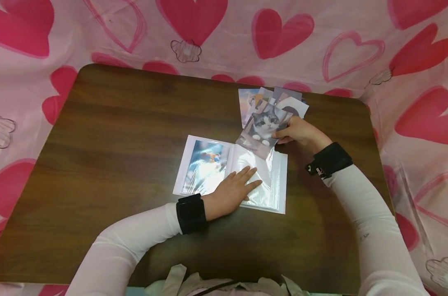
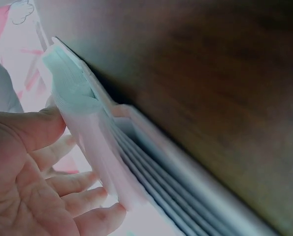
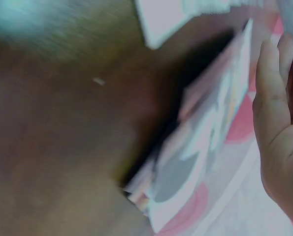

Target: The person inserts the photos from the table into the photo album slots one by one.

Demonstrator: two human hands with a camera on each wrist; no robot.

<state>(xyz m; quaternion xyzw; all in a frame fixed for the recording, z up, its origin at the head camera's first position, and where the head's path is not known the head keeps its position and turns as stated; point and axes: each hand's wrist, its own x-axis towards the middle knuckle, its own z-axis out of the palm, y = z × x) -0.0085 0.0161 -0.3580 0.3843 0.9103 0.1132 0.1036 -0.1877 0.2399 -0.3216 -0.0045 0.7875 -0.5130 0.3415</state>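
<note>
Well, left hand [image 1: 233,192]: grip spread on the open album [image 1: 230,158], right page
Right hand [image 1: 299,131]: grip pinching cat photo [image 1: 262,125] over that page's far edge
Photos [image 1: 287,94]: overlapping on the surface [image 1: 116,164], beyond album

Glare streaks the album [image 1: 230,161]; the wrist views blur.

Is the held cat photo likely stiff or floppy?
The cat photo looks thin and slightly curved edge-on, so probably light and bendable. Pinched at one side by the right hand, it shows no obvious droop, so likely not floppy.
</note>
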